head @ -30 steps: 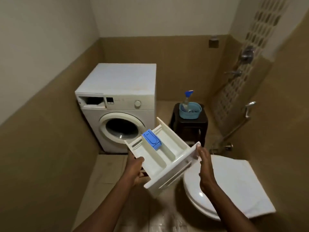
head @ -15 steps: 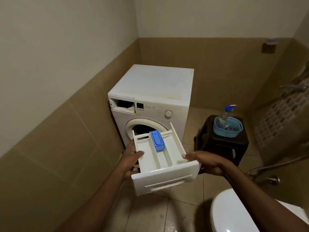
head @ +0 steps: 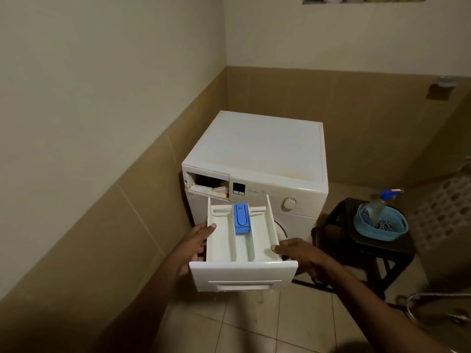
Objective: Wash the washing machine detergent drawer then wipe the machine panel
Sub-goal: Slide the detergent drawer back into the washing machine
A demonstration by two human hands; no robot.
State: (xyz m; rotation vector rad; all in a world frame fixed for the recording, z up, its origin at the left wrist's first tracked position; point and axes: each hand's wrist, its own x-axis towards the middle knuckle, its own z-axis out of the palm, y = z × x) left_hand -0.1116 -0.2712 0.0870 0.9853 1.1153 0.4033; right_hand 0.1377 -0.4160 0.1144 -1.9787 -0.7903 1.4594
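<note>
I hold the white detergent drawer [head: 239, 271] level in front of me, its front face toward me and a blue insert [head: 241, 218] in its middle compartment. My left hand [head: 196, 240] grips its left wall, thumb over the rim. My right hand [head: 300, 253] grips its right wall. Just beyond stands the white washing machine [head: 257, 154] in the corner, with its empty drawer slot [head: 207, 183] open at the panel's left. The panel [head: 270, 194] carries a small display and a round dial [head: 289, 203]. The drawer hides most of the door.
A dark stool [head: 367, 248] stands right of the machine, bearing a blue basin [head: 381, 224] with a spray bottle [head: 379, 206] and a patterned cloth. A hose [head: 433, 299] lies at the lower right. Tiled walls close in on the left and behind. Tiled floor below.
The view has swung left and closer to the machine; the toilet has left the frame. The drawer has turned from angled to square with the machine and sits nearer the slot.
</note>
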